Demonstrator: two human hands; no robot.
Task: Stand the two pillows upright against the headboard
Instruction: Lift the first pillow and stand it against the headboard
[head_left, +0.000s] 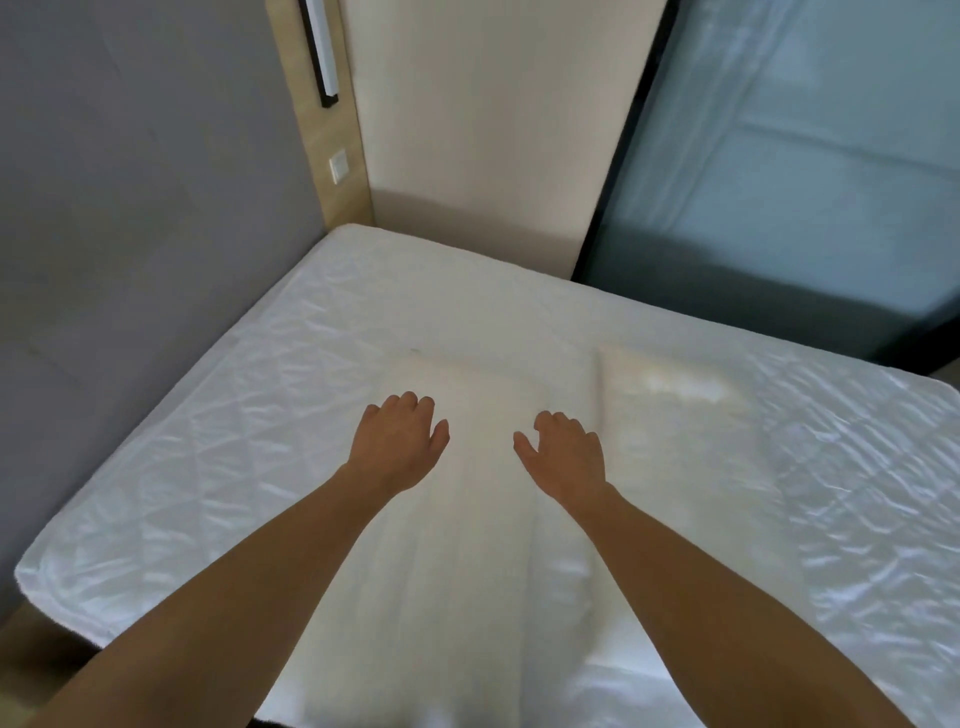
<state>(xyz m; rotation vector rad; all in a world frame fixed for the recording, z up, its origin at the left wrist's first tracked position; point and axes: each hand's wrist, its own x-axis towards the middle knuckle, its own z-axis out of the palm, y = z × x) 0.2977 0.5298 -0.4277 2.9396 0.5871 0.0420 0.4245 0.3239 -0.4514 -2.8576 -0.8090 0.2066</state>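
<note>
Two white pillows lie flat side by side in the middle of the bed. The nearer pillow runs lengthwise under my arms. The second pillow lies just to its right. My left hand and my right hand are palm down over the far end of the nearer pillow, fingers apart and slightly curled, holding nothing. Whether the fingertips touch the fabric I cannot tell. The grey padded headboard rises along the bed's left side, apart from both pillows.
The quilted white mattress fills most of the view. A wooden strip with a wall switch and a beige wall stand at the far corner. A dark-framed frosted glass panel borders the far right.
</note>
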